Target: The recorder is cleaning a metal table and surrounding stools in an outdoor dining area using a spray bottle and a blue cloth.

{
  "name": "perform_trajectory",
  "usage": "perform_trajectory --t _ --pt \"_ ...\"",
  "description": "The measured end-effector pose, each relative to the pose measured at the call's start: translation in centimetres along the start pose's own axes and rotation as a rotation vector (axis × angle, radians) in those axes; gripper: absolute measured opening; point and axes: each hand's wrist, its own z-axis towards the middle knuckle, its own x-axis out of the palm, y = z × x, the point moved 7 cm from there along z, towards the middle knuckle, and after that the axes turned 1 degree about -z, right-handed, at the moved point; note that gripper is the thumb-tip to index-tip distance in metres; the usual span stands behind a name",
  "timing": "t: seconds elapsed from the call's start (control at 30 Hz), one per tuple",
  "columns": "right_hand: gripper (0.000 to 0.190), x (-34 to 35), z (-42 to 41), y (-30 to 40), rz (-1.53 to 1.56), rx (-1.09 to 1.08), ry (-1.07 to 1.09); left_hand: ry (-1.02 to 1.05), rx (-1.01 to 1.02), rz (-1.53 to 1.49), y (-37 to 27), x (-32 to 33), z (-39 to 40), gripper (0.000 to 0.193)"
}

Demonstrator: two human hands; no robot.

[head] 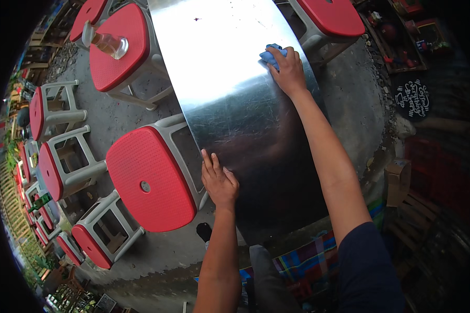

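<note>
A long, shiny dark tabletop stretches away in front of me, glaring white over its far part. My right hand presses a bunched blue cloth onto it near the right edge. Flat on the left edge, closer to me, rests my left hand, its fingers a little apart and nothing in it. A clear spray bottle with liquid in it stands on a red-topped stool left of the table.
Close by the table's left edge is another red-and-grey plastic stool. Several more stools stand or lie further left. A red-topped stool is at the far right side. At right are a cardboard box and a black sign bearing writing.
</note>
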Motion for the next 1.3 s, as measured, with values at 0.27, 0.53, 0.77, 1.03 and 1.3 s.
perform_trajectory --t 0.27,0.53,0.77,1.03,1.3 --pt "0.057 -5.5 -20.0 1.4 0.049 0.161 -0.024 -0.028 -0.001 0.042 1.7 -0.8 -0.8 0.064" --pt "0.049 -3.6 -9.9 -3.1 0.018 0.160 -0.115 0.001 -0.023 0.028 2.0 -0.5 -0.6 0.070" --pt "0.048 -1.9 -1.1 -3.5 -0.034 0.199 -0.063 -0.007 0.001 -0.024 0.7 0.2 -0.5 0.070" --pt "0.055 -7.4 -21.3 -1.1 0.055 0.277 0.020 -0.037 0.060 0.041 1.3 -0.8 -0.2 0.064" --pt "0.052 -8.1 -21.1 -1.6 0.030 0.339 0.024 -0.062 0.104 0.012 -0.2 -1.1 0.2 0.068"
